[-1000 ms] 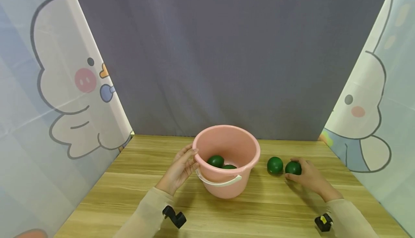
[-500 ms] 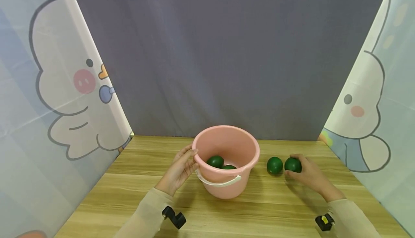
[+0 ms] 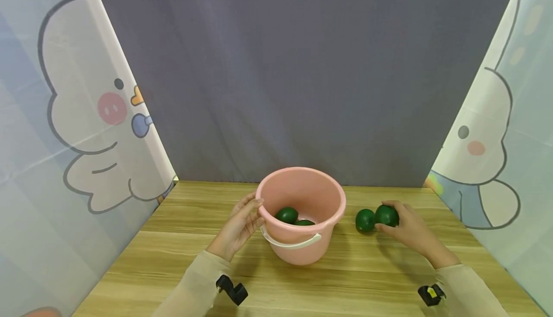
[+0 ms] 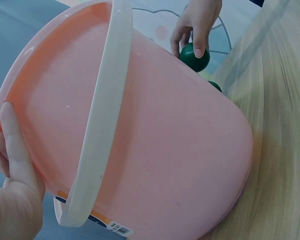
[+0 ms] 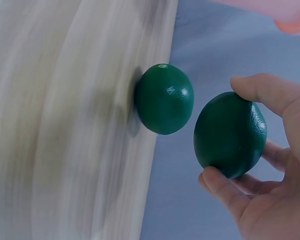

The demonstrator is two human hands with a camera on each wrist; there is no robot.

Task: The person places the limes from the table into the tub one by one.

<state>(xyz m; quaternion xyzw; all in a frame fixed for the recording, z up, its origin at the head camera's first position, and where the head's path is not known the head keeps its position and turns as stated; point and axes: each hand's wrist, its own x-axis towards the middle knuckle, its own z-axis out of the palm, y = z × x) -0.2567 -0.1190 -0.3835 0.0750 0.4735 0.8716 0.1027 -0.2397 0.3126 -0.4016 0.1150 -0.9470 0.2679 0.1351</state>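
A pink bucket (image 3: 302, 254) stands on the wooden table, its white handle (image 3: 294, 246) hanging down the near side. My left hand (image 3: 242, 218) holds the bucket at the left of its rim, fingers against the outer wall. Inside lie two dark green limes, one in fuller view (image 3: 287, 215) and one partly hidden (image 3: 305, 222) by the rim. To the right, my right hand (image 3: 408, 230) pinches a lime (image 5: 230, 135) between thumb and fingers, raised off the table. Another lime (image 5: 164, 99) sits on the table just left of the held one.
The wooden table (image 3: 194, 249) ends at a grey cloth backdrop (image 3: 298, 77). Cartoon-printed curtains flank it, one at the left (image 3: 86, 163) and one at the right (image 3: 488, 163). Each wrist wears a small black camera mount, left (image 3: 232, 289) and right (image 3: 430, 295).
My right hand has lifted its lime from the table and brought it slightly left, so it overlaps the other lime in the head view. The left hand and bucket stay put.
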